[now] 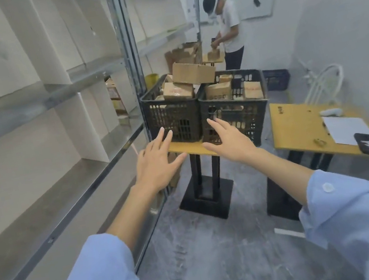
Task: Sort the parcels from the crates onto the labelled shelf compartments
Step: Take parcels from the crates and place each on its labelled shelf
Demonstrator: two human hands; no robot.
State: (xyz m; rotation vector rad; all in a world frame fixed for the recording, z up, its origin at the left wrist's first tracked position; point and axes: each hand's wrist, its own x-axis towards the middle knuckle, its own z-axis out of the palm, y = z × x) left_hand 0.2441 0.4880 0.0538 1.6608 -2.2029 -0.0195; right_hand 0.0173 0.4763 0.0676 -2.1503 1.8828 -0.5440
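Two light-blue fabric sleeves, pushed back from the forearms, lead to two bare hands. The left hand (157, 161) and the right hand (230, 139) are both spread wide, fingers straight and apart, gripping nothing. They are held side by side in front of the crates; contact with any surface cannot be determined.

Beyond the hands, a yellow flat-topped table (187, 149) on a black pedestal base carries two black plastic lattice-walled crates: the left crate (174, 117) and the right crate (235, 112), set against each other. Both hold the parcels, which are brown rectangular cardboard boxes. The top parcel (192, 73) lies tilted across both crates; at least four smaller ones sit below it, one of them a parcel with red print (178, 90).

To the left runs the shelf (47, 97), with grey metal boards and white upright dividers forming compartments.

To the right, a second table (299, 124) carries a white paper sheet (346, 128).

Farthest, another person (229, 28) stands at more cardboard boxes.
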